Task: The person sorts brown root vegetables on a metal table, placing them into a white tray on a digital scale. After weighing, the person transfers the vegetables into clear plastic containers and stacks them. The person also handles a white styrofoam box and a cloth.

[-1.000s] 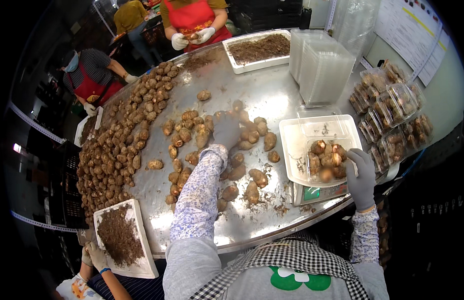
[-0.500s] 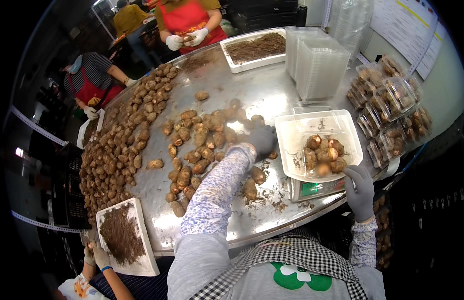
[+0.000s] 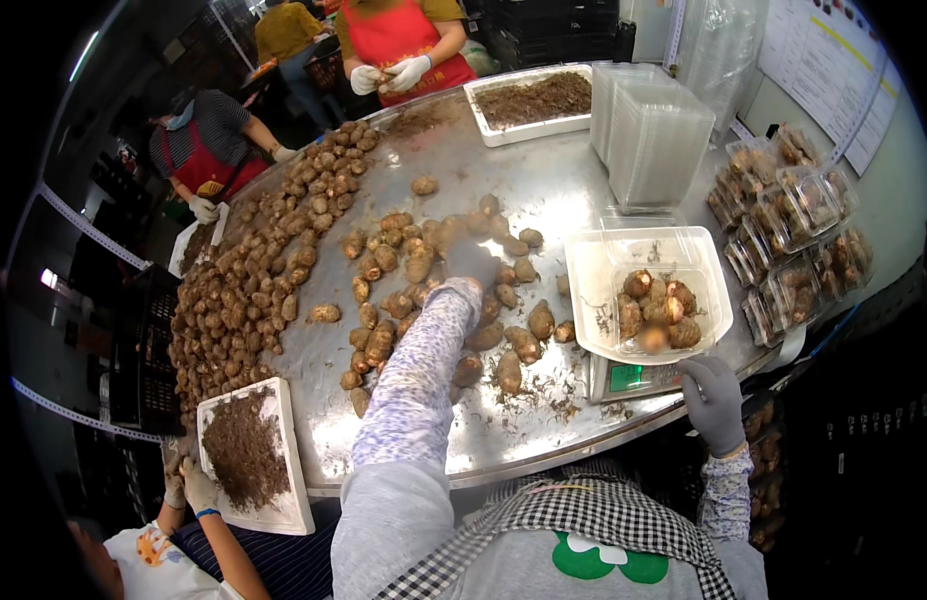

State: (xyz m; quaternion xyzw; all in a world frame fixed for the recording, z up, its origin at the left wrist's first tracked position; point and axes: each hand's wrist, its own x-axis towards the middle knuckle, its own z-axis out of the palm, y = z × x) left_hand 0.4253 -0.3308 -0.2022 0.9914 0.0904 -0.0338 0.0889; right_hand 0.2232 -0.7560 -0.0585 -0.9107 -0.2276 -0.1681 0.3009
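Observation:
My left hand (image 3: 471, 262), in a grey glove, reaches over the loose taro roots (image 3: 420, 262) in the middle of the metal table. Motion blurs its fingers, so any hold is hidden. By the front edge of a scale (image 3: 638, 381), my right hand (image 3: 713, 405), also gloved in grey, has bent, parted fingers with nothing between them. Its fingertips are close to the scale's right front corner; contact is unclear. On the scale sits a white tray (image 3: 721, 300), and in it lies a clear plastic box (image 3: 658, 275) with several taro roots.
A large taro heap (image 3: 253, 270) covers the table's left side. Stacked clear boxes (image 3: 663, 150) stand at the back right, near filled packs (image 3: 783, 215). Trays of brown scraps (image 3: 533, 100) lie at the far edge and near left (image 3: 248, 450). Co-workers stand around the far and left sides.
My left hand has moved left, away from the white tray and in over the loose taro roots. My right hand stays by the scale's front corner. The view has shifted slightly.

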